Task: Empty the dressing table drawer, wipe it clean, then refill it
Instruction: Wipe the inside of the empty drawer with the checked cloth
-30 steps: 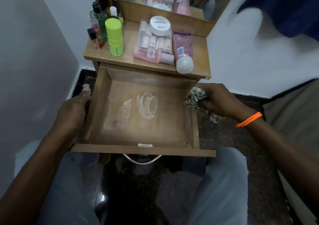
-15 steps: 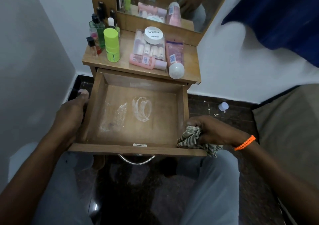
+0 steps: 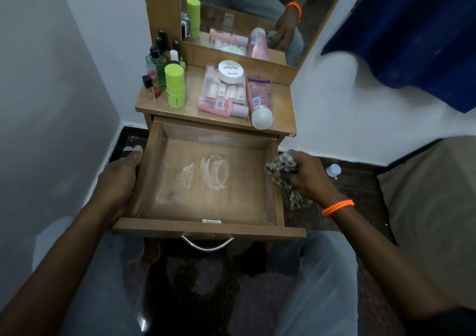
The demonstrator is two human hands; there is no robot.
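Observation:
The wooden drawer [image 3: 247,189] is pulled out and holds nothing; white powdery smears [image 3: 195,178] mark its floor. My left hand [image 3: 117,181] grips the drawer's left wall, thumb over the rim. My right hand [image 3: 309,176] holds a crumpled patterned cloth [image 3: 282,167] against the outside of the drawer's right wall, near its top edge. On the dressing table top [image 3: 193,98] lie a pink tube [image 3: 258,101], a pink bottle [image 3: 221,106], a clear case [image 3: 224,88] with a white jar [image 3: 231,71] on it, and a green stick [image 3: 175,86].
Several small bottles [image 3: 159,65] stand at the table's back left, under the mirror [image 3: 244,13]. White walls close in left and right. A small white cap [image 3: 333,170] lies on the dark floor at right, beside a beige cushion [image 3: 432,201]. A blue cloth [image 3: 412,32] hangs upper right.
My right hand has slid the cloth along the drawer's right wall: down to the front corner, then back up toward the middle. The left hand has kept its grip.

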